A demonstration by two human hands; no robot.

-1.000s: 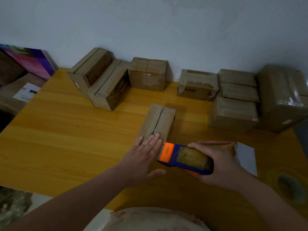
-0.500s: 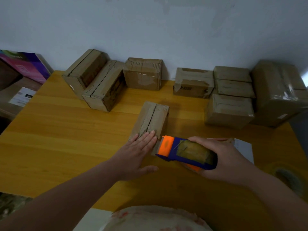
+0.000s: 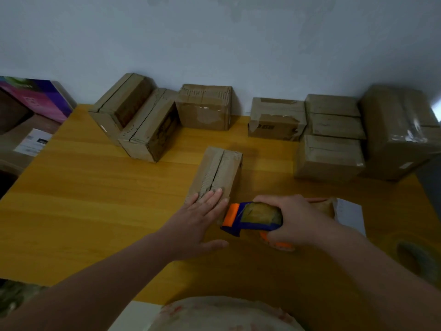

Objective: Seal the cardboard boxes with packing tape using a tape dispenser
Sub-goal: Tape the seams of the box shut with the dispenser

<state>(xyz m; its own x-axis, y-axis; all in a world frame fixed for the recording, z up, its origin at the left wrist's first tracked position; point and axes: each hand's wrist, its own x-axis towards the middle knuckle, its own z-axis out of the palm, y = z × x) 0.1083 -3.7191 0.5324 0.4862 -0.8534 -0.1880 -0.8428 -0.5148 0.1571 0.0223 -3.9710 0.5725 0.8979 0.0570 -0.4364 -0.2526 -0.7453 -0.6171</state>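
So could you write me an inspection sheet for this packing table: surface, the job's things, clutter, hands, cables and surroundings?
Surface: yellow wooden table.
Job's things: small cardboard box mid-table, top seam looks open; blue and orange tape dispenser at its near end; three boxes at the back left; taped boxes at the back right.
Clutter: white paper at the right; blurred round thing at the right edge, cannot tell what.
Hands: left hand flat on the box's near end, fingers straight; right hand grips the dispenser.
Cables: nothing seen.
Surroundings: pale wall behind; purple carton left of the table.
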